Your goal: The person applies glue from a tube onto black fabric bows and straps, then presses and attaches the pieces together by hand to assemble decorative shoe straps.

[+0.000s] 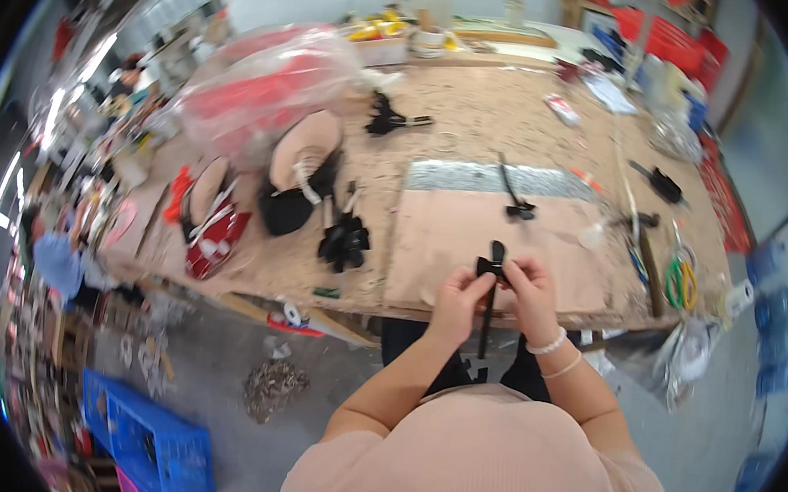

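Observation:
Just past the table's near edge I hold a black bow-shaped strap piece (492, 264) between both hands. My left hand (456, 303) pinches its left side, and my right hand (535, 297) grips the right side with thumb and fingers. A narrow black tail hangs down between my wrists. A similar black strap with a bow (520, 209) lies on the pink board (426, 248) beyond my hands. To the left rests a bunch of black bow straps (344, 242), and another black bunch (386, 117) lies farther back.
Left of the board are a black and beige shoe part (299, 171) and a dark red one (216, 243). Red material in clear plastic (273, 82) lies behind them. Scissors (682, 277), a hammer (650, 264) and a black-handled tool (662, 182) lie at right. A blue crate (147, 439) stands on the floor.

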`<state>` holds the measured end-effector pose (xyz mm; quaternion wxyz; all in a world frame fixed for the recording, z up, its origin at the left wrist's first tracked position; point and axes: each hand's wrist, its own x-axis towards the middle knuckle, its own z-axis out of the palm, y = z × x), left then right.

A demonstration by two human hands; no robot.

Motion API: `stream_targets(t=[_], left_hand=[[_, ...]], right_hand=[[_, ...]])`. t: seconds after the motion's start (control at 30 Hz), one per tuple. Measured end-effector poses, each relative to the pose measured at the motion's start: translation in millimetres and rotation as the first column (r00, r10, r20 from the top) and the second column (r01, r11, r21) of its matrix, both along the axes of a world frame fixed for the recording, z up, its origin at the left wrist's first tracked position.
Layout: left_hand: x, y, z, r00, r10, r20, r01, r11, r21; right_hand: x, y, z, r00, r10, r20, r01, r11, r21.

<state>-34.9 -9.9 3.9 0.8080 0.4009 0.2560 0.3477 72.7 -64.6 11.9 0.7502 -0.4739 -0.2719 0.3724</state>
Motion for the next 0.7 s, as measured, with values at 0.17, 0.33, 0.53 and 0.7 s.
stream_targets(t=[0.17, 0.33, 0.53, 0.7], left_hand=[[5.8, -9.2, 4.0, 0.986, -0.031, 0.164, 0.049, 0.993, -0.104], [0.4, -11.7, -3.7, 0.970, -0.092, 0.227, 0.106, 0.993, -0.050], [-2.2, -8.6, 10.5, 0.992, -0.057, 0.115, 0.065, 0.996, -0.063], [-1.1, -5.6, -6.4, 0.990, -0.038, 0.135, 0.045, 0.998, -0.045]], right_hand=[[0.8, -11.8, 3.5, 0.987, -0.062, -0.147, 0.069, 0.997, 0.045], [2.5, -20.7, 6.2, 0.949, 0.043, -0.312, -0.034, 0.999, 0.035], [11.3, -24.9, 15.3, 0.936, 0.210, -0.284, -0.222, 0.975, -0.009], [1.2, -25.4, 18.7, 0.973, 0.231, 0.024, -0.225, 0.963, -0.146]])
